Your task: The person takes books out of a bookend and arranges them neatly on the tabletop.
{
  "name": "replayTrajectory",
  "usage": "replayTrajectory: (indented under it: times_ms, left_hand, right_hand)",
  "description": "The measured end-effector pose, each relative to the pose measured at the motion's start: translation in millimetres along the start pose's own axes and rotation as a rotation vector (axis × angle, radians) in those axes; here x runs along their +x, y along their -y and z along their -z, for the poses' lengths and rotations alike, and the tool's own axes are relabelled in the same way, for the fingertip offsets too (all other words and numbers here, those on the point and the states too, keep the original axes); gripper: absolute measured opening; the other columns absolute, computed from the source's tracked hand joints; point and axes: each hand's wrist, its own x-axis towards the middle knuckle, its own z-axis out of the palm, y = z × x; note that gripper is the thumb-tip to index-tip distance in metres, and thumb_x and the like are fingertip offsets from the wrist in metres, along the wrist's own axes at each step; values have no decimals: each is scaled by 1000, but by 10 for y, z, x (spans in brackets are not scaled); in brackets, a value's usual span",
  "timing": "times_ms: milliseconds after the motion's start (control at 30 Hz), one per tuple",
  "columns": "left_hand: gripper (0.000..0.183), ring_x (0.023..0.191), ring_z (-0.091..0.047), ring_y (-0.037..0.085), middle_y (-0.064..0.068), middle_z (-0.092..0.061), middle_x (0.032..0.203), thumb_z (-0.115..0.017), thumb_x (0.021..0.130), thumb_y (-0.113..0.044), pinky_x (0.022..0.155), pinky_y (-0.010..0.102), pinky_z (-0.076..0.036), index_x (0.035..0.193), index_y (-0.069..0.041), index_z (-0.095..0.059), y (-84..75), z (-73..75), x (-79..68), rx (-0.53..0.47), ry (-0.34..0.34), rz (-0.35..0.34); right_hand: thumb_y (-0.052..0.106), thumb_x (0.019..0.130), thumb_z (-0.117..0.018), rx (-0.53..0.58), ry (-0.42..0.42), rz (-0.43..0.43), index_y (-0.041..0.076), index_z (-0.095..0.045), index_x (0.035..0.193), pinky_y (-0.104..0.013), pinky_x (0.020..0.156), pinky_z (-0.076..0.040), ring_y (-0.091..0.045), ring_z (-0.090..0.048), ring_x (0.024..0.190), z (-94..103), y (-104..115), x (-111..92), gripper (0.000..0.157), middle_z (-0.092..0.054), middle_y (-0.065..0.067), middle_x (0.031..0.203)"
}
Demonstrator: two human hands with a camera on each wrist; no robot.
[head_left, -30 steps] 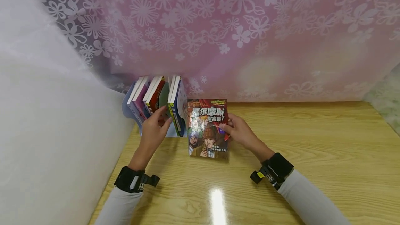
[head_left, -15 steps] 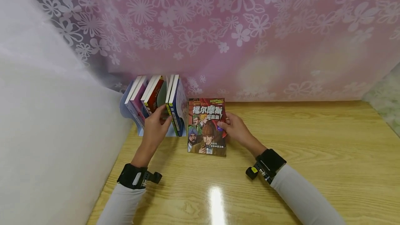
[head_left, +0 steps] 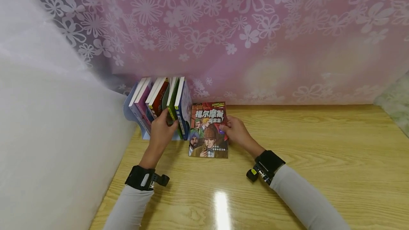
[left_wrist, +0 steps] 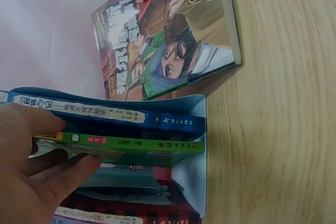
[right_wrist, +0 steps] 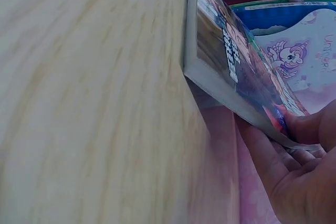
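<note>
In the head view, my left hand (head_left: 161, 129) reaches into the book rack (head_left: 129, 113) and pinches a thin green-spined book (head_left: 174, 97). The left wrist view shows the thumb on the side facing the blue book (left_wrist: 121, 116) and the fingers on the other side of the green book (left_wrist: 131, 144). My right hand (head_left: 234, 130) holds a detective storybook (head_left: 207, 134) by its right edge, thumb on the front cover and fingers behind. That book leans back, cover facing up, just right of the rack. Its lower edge is close to the table in the right wrist view.
Red-spined (head_left: 159, 100) and purple-pink (head_left: 142, 98) books stand in the rack's left compartments. A unicorn picture decorates the rack's right end panel (right_wrist: 299, 56). A pink flowered curtain (head_left: 255, 63) hangs behind the wooden table (head_left: 303, 144). A white wall (head_left: 57, 134) rises at left.
The green book has separated from the blue one and tilts left with my left hand. My right hand has brought the detective storybook slightly left, closer to the rack.
</note>
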Motion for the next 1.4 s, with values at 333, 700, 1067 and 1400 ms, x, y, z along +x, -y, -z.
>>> replayTrajectory:
  times_ms: [333,700,1067,1400]
  left_hand:
    - [44,52,-61,22,18,-68,76,-70,81,-8,45,34,-49,121,-4,-54,62,-72,18,47,5,64]
    - [42,53,-63,24,21,-68,76,-67,82,-6,40,34,-47,122,-4,-52,112,-179,-2,36,-12,80]
    - [40,45,-57,20,20,-66,70,-62,87,-4,38,32,-42,125,-3,-51,119,-269,-55,17,-35,65]
    - [32,56,-63,23,19,-68,77,-60,91,-9,44,37,-48,121,-5,-53,108,-301,-60,-7,-50,68]
  right_hand:
    - [14,90,-66,-76,-38,-16,3,-63,116,-26,43,-38,-17,-51,52,-64,-22,49,29,-64,-8,74]
    - [15,88,-68,-194,-90,-43,2,-67,107,-27,48,-43,-16,-56,60,-122,-78,144,23,-67,-8,78]
    - [16,86,-70,-240,-98,-65,2,-71,90,-25,44,-37,-15,-53,52,-115,-102,198,15,-65,-6,69]
    - [20,84,-73,-315,-134,-62,6,-65,67,-25,42,-32,-14,-50,45,-118,-100,245,23,-56,-1,52]
